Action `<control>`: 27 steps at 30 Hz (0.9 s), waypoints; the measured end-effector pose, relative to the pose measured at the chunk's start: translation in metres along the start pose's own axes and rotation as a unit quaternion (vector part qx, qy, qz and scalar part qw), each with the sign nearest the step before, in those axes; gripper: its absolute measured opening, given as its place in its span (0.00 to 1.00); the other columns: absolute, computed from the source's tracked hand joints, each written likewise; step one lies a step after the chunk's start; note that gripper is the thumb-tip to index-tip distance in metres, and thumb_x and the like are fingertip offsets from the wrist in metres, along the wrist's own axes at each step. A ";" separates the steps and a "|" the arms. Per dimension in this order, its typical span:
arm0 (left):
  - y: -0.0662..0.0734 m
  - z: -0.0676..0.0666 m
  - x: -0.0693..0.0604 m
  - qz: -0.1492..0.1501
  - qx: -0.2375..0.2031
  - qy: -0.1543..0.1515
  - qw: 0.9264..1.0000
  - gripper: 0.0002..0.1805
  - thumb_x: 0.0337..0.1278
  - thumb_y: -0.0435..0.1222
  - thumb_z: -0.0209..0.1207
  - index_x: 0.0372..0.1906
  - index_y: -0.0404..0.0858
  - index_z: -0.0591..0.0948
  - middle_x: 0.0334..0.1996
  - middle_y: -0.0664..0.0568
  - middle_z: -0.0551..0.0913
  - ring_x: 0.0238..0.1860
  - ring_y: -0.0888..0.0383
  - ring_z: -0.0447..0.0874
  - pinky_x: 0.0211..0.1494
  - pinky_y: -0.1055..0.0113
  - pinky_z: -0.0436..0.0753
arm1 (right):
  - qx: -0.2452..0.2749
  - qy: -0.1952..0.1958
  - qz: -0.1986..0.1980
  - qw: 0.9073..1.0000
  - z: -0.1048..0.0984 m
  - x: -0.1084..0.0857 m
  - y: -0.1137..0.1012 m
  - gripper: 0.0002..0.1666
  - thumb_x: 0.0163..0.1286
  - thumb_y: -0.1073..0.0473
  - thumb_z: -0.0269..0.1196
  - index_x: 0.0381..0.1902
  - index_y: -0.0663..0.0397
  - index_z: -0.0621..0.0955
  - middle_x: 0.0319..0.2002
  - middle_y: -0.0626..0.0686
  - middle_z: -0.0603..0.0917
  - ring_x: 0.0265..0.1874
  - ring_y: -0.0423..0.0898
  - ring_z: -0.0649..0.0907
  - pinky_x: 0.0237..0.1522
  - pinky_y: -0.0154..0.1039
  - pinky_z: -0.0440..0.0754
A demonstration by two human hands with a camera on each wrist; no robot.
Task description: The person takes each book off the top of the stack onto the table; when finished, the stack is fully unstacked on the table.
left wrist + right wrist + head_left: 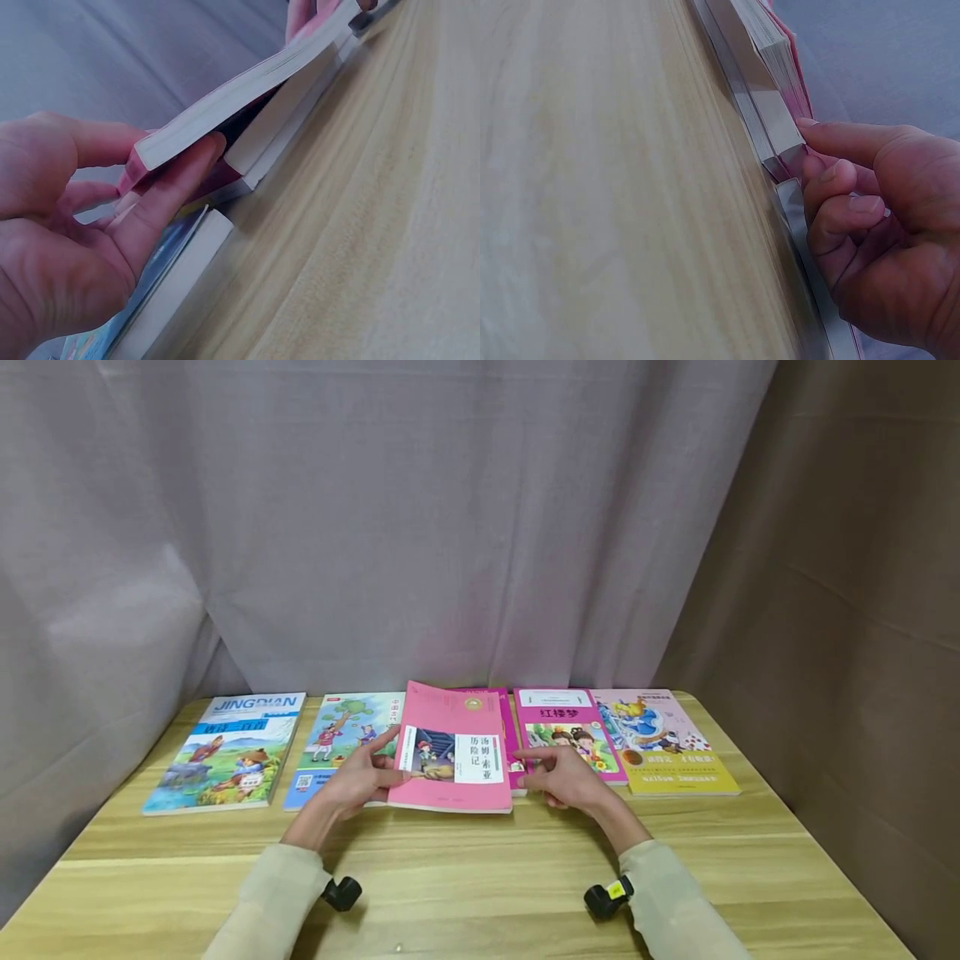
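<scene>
A grey fabric curtain (375, 527) hangs behind a pale wood-grain bench (465, 877), where a person's two hands work among paperback books. Between the hands is a pink paperback with a dark illustration and a white title panel (453, 747). The left hand (360, 781) grips this book's left edge between fingers and thumb; that edge is lifted, with a gap below it in the left wrist view. Under the pink book, a magenta paperback (512, 731) shows along its right side. The right hand (566, 777) touches the magenta book's near right corner, its other fingers curled; whether it pinches the corner, I cannot tell. Just left of the left hand is a pale green-and-blue illustrated book (337, 739), and farther left a blue-and-white landscape book (228, 752). Partly beneath the right hand lies another magenta book picturing two figures (566, 727); beyond it to the right, a pink-and-yellow book (663, 743).
</scene>
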State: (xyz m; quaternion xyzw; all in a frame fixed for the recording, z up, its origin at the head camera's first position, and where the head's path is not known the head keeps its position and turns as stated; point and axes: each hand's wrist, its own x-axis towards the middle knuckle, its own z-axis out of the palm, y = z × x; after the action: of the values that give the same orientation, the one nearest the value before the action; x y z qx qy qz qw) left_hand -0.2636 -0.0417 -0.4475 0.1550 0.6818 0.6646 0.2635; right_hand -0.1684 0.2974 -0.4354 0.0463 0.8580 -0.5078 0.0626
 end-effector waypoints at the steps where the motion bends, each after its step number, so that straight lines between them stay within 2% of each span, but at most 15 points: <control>1: 0.001 0.000 -0.001 0.001 -0.004 0.003 1.000 0.51 0.66 0.21 0.62 0.87 0.47 0.52 0.38 0.47 0.73 0.34 0.58 0.80 0.33 0.68 0.88 | -0.001 0.000 0.000 1.000 0.000 0.000 0.000 0.31 0.67 0.62 0.72 0.68 0.53 0.83 0.22 0.50 0.75 0.11 0.40 0.69 0.13 0.31 0.65; 5: 0.005 0.000 -0.005 0.003 -0.022 0.012 1.000 0.51 0.64 0.20 0.62 0.87 0.48 0.54 0.38 0.48 0.74 0.33 0.58 0.81 0.35 0.68 0.89 | -0.002 -0.001 0.001 1.000 0.000 0.000 0.000 0.31 0.68 0.62 0.72 0.68 0.53 0.83 0.22 0.50 0.75 0.11 0.40 0.69 0.13 0.31 0.65; 11: 0.015 0.000 -0.014 0.021 -0.037 0.015 0.999 0.51 0.64 0.19 0.60 0.87 0.48 0.54 0.39 0.47 0.73 0.34 0.57 0.83 0.40 0.63 0.92 | -0.004 0.001 0.003 1.000 0.000 0.001 0.001 0.31 0.68 0.59 0.74 0.68 0.51 0.83 0.21 0.49 0.74 0.11 0.39 0.68 0.13 0.31 0.64; 19: 0.026 -0.003 -0.026 0.037 -0.019 0.016 0.999 0.51 0.64 0.20 0.61 0.87 0.47 0.54 0.40 0.47 0.74 0.36 0.57 0.84 0.39 0.65 0.91 | -0.003 -0.001 0.004 1.000 0.000 0.001 0.002 0.31 0.68 0.58 0.74 0.69 0.51 0.83 0.21 0.49 0.74 0.11 0.40 0.69 0.13 0.31 0.65; 27: 0.034 -0.016 -0.042 0.051 0.009 0.038 0.998 0.50 0.65 0.22 0.63 0.87 0.45 0.54 0.39 0.48 0.74 0.33 0.61 0.82 0.34 0.71 0.87 | -0.005 -0.006 -0.006 1.000 -0.001 0.000 0.002 0.33 0.67 0.60 0.73 0.70 0.52 0.81 0.22 0.51 0.78 0.11 0.39 0.69 0.13 0.30 0.65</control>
State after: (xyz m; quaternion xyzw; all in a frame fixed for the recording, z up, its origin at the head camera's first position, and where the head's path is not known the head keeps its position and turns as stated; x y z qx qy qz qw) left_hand -0.2430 -0.0765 -0.4079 0.1668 0.6882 0.6766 0.2019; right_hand -0.1683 0.2990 -0.4370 0.0377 0.8605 -0.5040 0.0646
